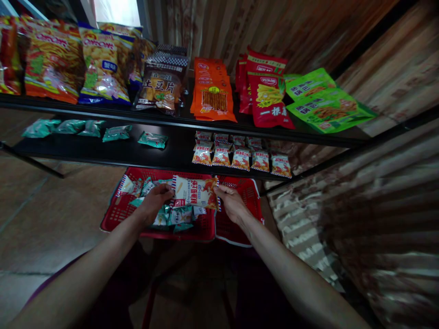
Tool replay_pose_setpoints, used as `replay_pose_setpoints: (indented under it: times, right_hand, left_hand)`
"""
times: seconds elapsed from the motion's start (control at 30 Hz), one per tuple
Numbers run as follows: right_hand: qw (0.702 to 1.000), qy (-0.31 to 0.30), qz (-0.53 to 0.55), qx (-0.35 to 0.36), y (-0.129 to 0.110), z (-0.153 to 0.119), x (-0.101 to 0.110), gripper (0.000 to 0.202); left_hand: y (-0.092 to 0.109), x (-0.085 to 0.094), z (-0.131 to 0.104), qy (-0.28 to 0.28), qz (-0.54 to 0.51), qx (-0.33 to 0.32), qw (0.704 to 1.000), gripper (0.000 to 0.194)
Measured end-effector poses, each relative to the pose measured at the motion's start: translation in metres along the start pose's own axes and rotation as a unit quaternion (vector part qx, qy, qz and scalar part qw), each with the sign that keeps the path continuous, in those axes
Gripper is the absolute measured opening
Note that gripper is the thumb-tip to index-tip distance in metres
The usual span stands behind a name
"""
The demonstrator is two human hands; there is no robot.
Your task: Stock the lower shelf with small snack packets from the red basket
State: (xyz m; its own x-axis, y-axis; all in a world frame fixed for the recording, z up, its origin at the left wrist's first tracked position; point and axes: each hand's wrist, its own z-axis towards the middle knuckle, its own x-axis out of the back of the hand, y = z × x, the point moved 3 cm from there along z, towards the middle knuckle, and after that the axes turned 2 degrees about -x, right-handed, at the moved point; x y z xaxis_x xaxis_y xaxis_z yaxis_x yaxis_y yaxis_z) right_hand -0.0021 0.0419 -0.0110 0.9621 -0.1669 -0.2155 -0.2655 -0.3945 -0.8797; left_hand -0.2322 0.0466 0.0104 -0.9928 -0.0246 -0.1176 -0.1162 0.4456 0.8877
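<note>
A white and orange snack packet (pixel 196 193) with striped ends is held out flat above the red baskets. My left hand (pixel 155 201) pinches its left end, and my right hand (pixel 233 201) pinches its right end. Beneath it, the left red basket (pixel 115 221) holds several teal packets (pixel 180 215) and a white one with a striped edge. Part of that pile is hidden by my left hand and the held packet. The right red basket (pixel 252 196) lies under my right hand.
On the lower black shelf (pixel 137 153) stand rows of small white and orange packets (pixel 241 158) at right and several teal packets (pixel 116 133) at left. The upper shelf (pixel 164 118) carries larger snack bags (pixel 106 64). A curtain (pixel 394 219) hangs at right.
</note>
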Motion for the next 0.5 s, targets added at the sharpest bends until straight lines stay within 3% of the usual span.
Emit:
replay_pose_setpoints:
  times: [0.2, 0.4, 0.5]
  right_hand:
    - [0.997, -0.043, -0.059, -0.019, -0.001, 0.001, 0.007, 0.041]
    - [0.993, -0.072, -0.082, -0.039, -0.002, 0.0, 0.006, 0.039]
    - [0.996, -0.044, -0.07, -0.027, -0.004, 0.001, 0.007, 0.035]
  left_hand:
    - [-0.01, 0.003, -0.004, -0.035, -0.064, 0.077, 0.994, 0.028]
    - [-0.018, 0.004, -0.004, -0.065, -0.021, 0.08, 0.994, 0.031]
    - [-0.024, 0.004, -0.005, -0.053, -0.017, 0.079, 0.995, 0.033]
